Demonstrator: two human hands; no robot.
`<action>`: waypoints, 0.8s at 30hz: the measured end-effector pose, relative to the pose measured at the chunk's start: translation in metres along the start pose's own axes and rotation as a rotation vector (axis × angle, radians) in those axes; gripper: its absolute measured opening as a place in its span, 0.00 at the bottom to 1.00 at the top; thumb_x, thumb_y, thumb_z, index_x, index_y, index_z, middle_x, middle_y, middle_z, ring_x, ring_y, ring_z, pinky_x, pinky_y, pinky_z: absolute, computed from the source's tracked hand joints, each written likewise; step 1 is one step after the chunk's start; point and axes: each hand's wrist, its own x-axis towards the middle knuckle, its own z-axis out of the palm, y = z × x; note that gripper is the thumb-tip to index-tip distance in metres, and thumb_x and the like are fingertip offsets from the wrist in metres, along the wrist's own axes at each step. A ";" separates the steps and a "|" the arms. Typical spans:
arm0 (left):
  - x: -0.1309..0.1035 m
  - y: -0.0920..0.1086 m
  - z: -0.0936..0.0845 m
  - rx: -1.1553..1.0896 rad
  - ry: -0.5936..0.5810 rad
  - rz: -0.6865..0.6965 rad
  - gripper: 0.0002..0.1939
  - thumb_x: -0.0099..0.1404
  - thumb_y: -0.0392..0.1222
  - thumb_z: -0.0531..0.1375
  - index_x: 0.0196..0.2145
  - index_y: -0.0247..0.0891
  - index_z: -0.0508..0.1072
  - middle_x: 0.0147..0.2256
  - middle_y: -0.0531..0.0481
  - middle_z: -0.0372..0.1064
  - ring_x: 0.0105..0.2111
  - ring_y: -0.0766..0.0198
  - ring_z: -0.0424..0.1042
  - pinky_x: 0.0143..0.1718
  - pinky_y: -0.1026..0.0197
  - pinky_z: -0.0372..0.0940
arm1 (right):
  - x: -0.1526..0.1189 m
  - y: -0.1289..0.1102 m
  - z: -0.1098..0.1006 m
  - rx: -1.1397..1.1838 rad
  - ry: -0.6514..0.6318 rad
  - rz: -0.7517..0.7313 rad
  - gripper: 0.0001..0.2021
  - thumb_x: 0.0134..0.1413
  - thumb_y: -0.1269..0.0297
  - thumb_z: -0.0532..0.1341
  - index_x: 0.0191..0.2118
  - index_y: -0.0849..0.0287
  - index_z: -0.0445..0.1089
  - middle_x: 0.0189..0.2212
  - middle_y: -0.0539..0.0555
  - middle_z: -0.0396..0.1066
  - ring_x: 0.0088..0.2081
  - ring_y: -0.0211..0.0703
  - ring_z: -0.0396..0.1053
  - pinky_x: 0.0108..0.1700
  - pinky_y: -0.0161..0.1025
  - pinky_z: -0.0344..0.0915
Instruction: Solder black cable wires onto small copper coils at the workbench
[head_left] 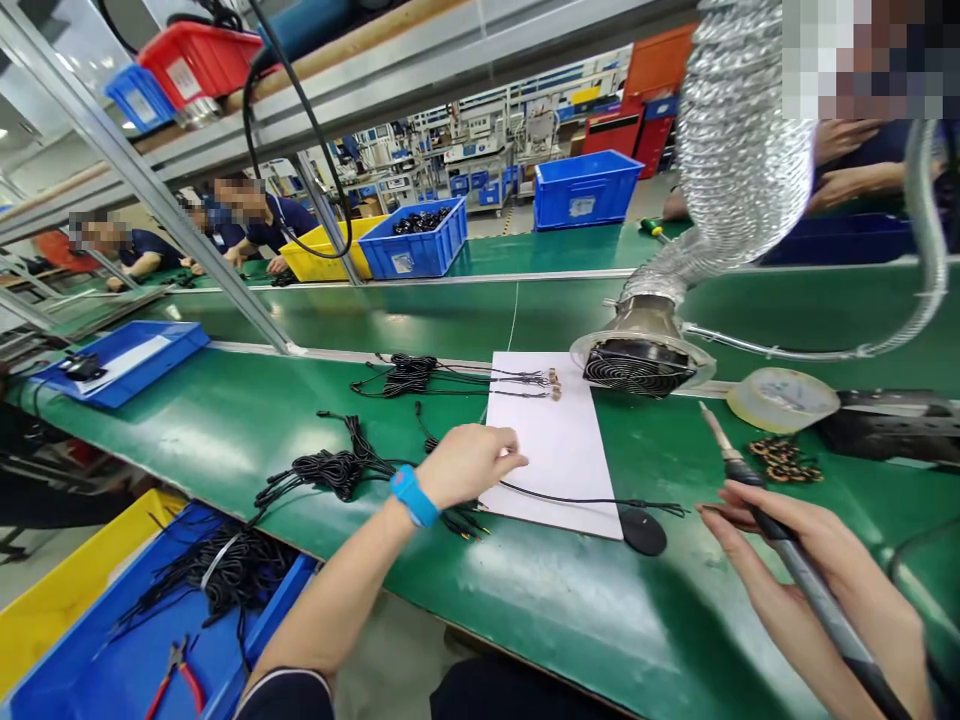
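My left hand (469,465), with a blue band at the wrist, is over the white board (555,440). Its fingers are curled together; what they hold, if anything, is hidden. A black cable (570,497) runs from beneath this hand across the board to split ends near my right fingertips. My right hand (817,560) grips a soldering iron (780,545), its tip pointing up and left. Left of my left hand lies a bundle of black cables (330,470). More cables (412,375) lie at the board's upper edge, with small brass-coloured parts (555,385) at their ends.
A fume extractor fan (637,365) hangs behind the board. At right are a tape roll (784,400) and small copper-coloured parts (784,460). A black disc (643,532) touches the board's corner. Lower left, a blue bin (75,660) holds cables and red-handled cutters (178,680). Several people sit beyond.
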 end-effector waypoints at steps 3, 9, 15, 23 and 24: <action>-0.010 -0.048 -0.024 0.344 -0.195 -0.069 0.17 0.56 0.46 0.72 0.43 0.39 0.79 0.37 0.46 0.71 0.32 0.58 0.70 0.32 0.60 0.58 | 0.010 -0.001 0.001 -0.072 -0.012 -0.049 0.14 0.60 0.53 0.62 0.51 0.39 0.70 0.47 0.54 0.75 0.45 0.51 0.76 0.48 0.49 0.71; -0.024 -0.092 -0.051 0.654 -0.268 -0.098 0.09 0.66 0.45 0.63 0.43 0.42 0.79 0.39 0.46 0.73 0.38 0.56 0.74 0.35 0.61 0.61 | 0.036 -0.004 0.014 -0.102 -0.103 -0.169 0.17 0.65 0.51 0.57 0.56 0.44 0.69 0.48 0.56 0.72 0.48 0.51 0.74 0.48 0.45 0.68; -0.012 -0.102 -0.119 0.887 -0.079 -0.263 0.10 0.69 0.42 0.60 0.44 0.38 0.78 0.41 0.44 0.74 0.40 0.54 0.74 0.38 0.59 0.62 | 0.067 -0.004 0.077 0.003 -0.239 -0.296 0.17 0.66 0.58 0.56 0.59 0.44 0.66 0.47 0.56 0.70 0.44 0.46 0.74 0.45 0.40 0.69; 0.039 -0.165 -0.118 0.873 0.015 -0.432 0.14 0.70 0.45 0.57 0.48 0.37 0.77 0.46 0.39 0.74 0.46 0.49 0.74 0.42 0.56 0.64 | 0.085 0.012 0.168 -0.125 -0.379 -0.287 0.20 0.68 0.63 0.49 0.62 0.52 0.63 0.47 0.59 0.67 0.40 0.49 0.73 0.38 0.43 0.71; 0.042 -0.171 -0.112 0.865 -0.002 -0.432 0.14 0.69 0.45 0.58 0.46 0.37 0.78 0.45 0.38 0.75 0.46 0.49 0.74 0.42 0.56 0.64 | 0.084 0.016 0.173 -0.140 -0.377 -0.283 0.20 0.67 0.63 0.49 0.62 0.52 0.64 0.47 0.59 0.67 0.39 0.49 0.73 0.37 0.43 0.71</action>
